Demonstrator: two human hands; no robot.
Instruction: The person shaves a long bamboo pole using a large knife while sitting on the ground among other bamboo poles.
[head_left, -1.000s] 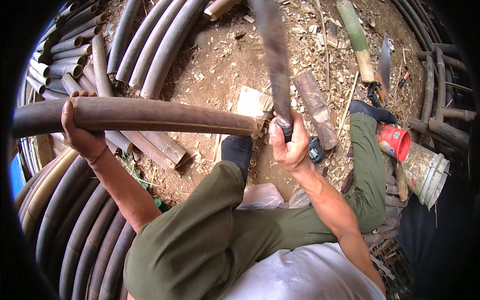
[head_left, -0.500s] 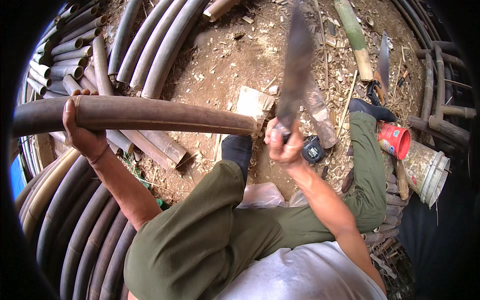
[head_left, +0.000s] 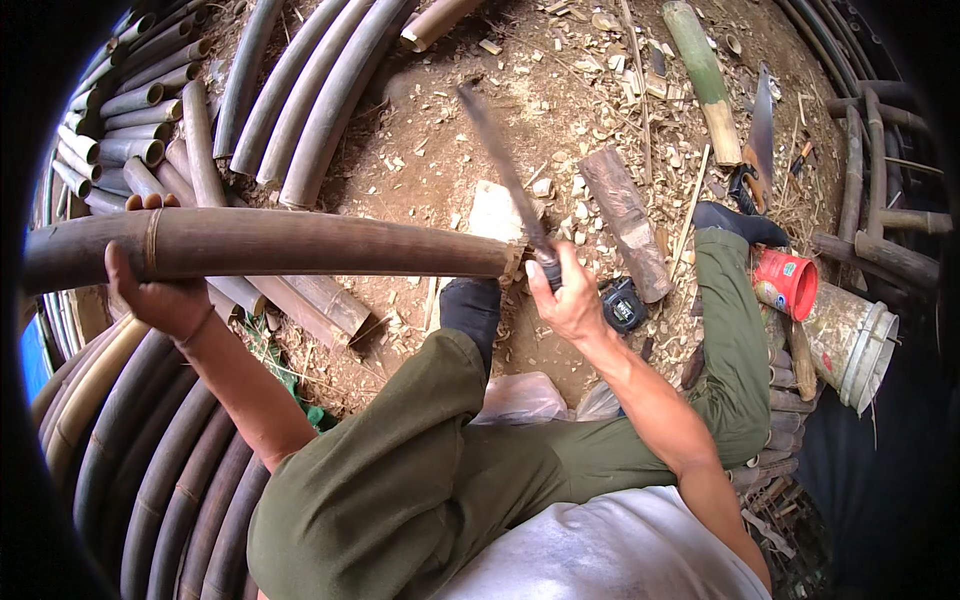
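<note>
Bamboo pole end-trim, blade raised

Bamboo pole lies horizontal across the left half of the frame, cut end at centre, right next to the right hand.

- Left hand: wrapped around the pole from below near its left end, fingers closed over the top. Firm hold, steadying it.
- Right hand: fist closed tight on the handle of a long machete. Blade angles up and left from the fist, tip toward top centre, blurred.
- Blade sits just above the pole's cut end; the frayed edge there is touching or nearly touching the handle area, can't tell which.
- Knee in green trousers is directly under the cut end, black sock just below it.

Around it: wood block on the dirt right of centre, small black device beside it, red cup and a pale bucket at right, saw upper right, stacked bamboo poles upper left and lower left, chips all over the ground.

Risks, my read:
- Glancing strike off the rounded, hard pole skin sends the blade toward the knee or shin.
- Pole is held at one end only; impact could kick the free end and twist it out of the left hand.
- Chips flying up.
</note>
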